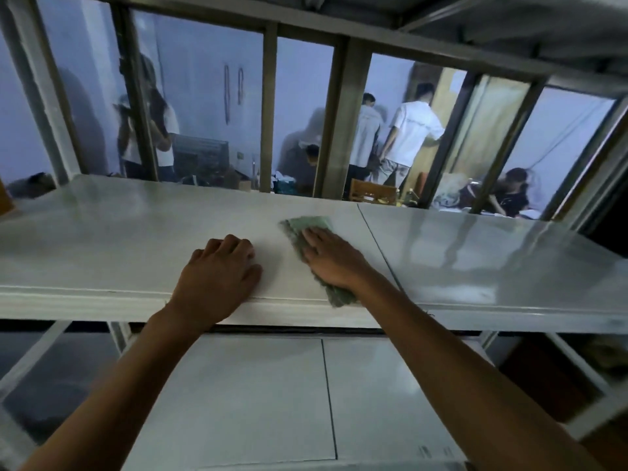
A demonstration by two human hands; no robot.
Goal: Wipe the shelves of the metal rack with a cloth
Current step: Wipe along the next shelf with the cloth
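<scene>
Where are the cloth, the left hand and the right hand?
cloth (pixel 304 224), head view, far end beyond the fingers.
left hand (pixel 217 270), head view, back of hand.
right hand (pixel 331 260), head view, back of hand.

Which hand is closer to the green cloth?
Right. The right hand presses flat on the green cloth; the left hand rests on the shelf to the cloth's left, not touching it.

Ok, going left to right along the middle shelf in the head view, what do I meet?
Left hand → green cloth, pressed by the right hand → panel seam → shiny right panel.
</scene>
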